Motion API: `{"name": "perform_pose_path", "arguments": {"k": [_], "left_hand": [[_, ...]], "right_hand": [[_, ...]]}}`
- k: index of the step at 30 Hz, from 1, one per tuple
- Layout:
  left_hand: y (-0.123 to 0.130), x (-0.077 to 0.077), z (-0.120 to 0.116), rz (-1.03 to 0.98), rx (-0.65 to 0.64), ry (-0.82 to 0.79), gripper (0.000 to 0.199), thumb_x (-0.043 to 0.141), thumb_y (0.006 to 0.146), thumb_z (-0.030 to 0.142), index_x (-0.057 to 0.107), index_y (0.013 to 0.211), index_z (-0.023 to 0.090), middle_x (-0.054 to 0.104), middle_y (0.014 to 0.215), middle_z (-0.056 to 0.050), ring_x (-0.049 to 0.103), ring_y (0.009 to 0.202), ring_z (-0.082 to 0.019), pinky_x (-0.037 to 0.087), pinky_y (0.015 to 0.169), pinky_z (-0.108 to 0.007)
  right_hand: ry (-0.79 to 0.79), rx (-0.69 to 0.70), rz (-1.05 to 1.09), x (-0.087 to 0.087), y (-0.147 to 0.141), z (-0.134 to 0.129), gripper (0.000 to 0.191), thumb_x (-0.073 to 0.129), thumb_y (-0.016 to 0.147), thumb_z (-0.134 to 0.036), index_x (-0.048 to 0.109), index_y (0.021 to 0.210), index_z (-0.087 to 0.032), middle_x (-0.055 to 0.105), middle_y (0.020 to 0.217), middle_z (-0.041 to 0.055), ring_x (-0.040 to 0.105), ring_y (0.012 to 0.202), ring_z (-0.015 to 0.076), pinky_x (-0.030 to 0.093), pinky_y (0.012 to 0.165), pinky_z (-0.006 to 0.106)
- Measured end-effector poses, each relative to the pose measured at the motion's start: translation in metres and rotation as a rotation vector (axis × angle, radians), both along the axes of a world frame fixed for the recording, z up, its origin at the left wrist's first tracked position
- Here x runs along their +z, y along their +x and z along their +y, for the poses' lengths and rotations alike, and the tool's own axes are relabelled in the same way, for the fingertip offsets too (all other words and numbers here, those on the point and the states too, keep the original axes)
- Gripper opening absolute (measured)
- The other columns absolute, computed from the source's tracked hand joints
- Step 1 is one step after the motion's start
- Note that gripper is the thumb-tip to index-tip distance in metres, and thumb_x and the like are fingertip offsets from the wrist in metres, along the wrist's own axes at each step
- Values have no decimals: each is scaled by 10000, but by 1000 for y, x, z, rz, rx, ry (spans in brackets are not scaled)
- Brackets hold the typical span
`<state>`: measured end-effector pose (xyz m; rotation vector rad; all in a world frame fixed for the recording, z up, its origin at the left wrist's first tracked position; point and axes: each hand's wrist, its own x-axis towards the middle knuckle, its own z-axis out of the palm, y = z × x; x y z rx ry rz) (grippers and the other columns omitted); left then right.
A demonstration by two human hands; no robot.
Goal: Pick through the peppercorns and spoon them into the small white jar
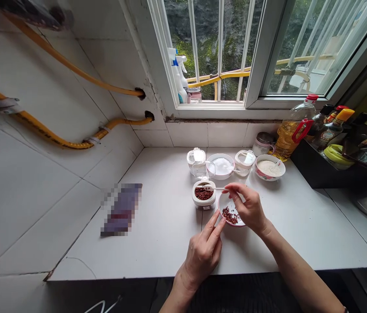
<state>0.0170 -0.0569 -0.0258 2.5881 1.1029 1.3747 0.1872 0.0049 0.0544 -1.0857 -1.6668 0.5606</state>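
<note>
Over the counter (162, 217), right fingers (241, 189) pinching a spoon (209, 188) partly hide the bowl (225, 201) outstretched left fingers (212, 223) touch.

I see a white jar (199, 202) standing upright between the counter's (163, 243) front and back edges, its clear lid (203, 170) flipped toward the back edge, dark red grains (204, 194) inside. Just right, a pink-rimmed bowl (226, 201) holds similar grains. A white spoon (216, 188) reaches sideways over the jar's mouth.
</note>
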Motion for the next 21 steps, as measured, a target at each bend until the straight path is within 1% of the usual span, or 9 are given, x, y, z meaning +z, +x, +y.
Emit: {"name": "perform_pose_path", "arguments": {"k": [2, 4, 6, 8, 11, 13, 15, 17, 21], "left_hand": [[0, 0, 0, 7, -1, -11, 600, 433, 887, -47, 446, 1468, 102, 527, 1443, -231, 576, 1309, -255, 584, 946, -278], [0, 0, 0, 7, -2, -14, 603, 434, 890, -47, 439, 1474, 103, 525, 1446, -229, 572, 1313, -256, 580, 959, -284], [0, 1, -1, 4, -3, -17, 604, 432, 898, -41, 430, 1482, 113, 528, 1446, -222, 574, 1312, -255, 585, 949, -281], [0, 2, -1, 6, 0, -19, 605, 428, 907, -32, 420, 1491, 127, 533, 1444, -215, 580, 1305, -252, 596, 922, -276], [0, 3, -1, 10, 9, -16, 603, 423, 916, -23, 414, 1497, 139, 543, 1435, -212, 597, 1287, -246, 610, 871, -259], [-1, 3, -1, 7, 11, -12, 599, 427, 917, -23, 421, 1493, 138, 544, 1433, -213, 600, 1284, -247, 610, 866, -255], [-1, 3, -1, 3, 6, -9, 596, 434, 912, -30, 430, 1487, 129, 540, 1437, -215, 595, 1289, -249, 605, 884, -257], [-1, 3, -1, 1, 0, -14, 594, 442, 906, -40, 438, 1478, 120, 540, 1437, -217, 586, 1300, -248, 596, 913, -266], [-1, 3, -2, -1, -9, -22, 585, 449, 901, -52, 453, 1463, 108, 541, 1431, -231, 577, 1311, -245, 584, 937, -275]], "right_hand": [[148, 44, -158, 0, -1, -2, 196, 497, 938, -212, 693, 938, -223, 762, 842, 75, 675, 767, 210, 525, 756, 363], [216, 44, -224, 2, 4, -2, 211, 482, 943, -196, 691, 934, -226, 758, 822, 70, 665, 743, 212, 517, 754, 368], [205, -38, -218, 5, 13, -1, 203, 476, 945, -200, 678, 933, -224, 750, 811, 62, 667, 745, 210, 512, 760, 358], [165, -160, -229, 8, 26, 2, 190, 475, 931, -202, 663, 909, -217, 731, 780, 53, 661, 729, 206, 498, 737, 334], [127, -267, -453, 9, 47, 6, 189, 468, 872, -183, 643, 805, -209, 696, 721, 52, 614, 667, 198, 442, 684, 313], [118, -293, -631, 9, 56, 8, 197, 459, 840, -157, 633, 758, -201, 657, 659, 52, 571, 627, 194, 387, 653, 310], [94, -270, -771, 9, 59, 8, 207, 449, 819, -131, 617, 719, -197, 623, 618, 50, 529, 598, 187, 339, 630, 313], [52, -209, -834, 8, 57, 6, 217, 437, 817, -118, 602, 700, -196, 610, 608, 46, 502, 585, 181, 314, 620, 312], [-41, -38, -735, 9, 47, 1, 229, 416, 853, -127, 602, 743, -201, 626, 650, 30, 509, 606, 168, 335, 628, 289]]}}
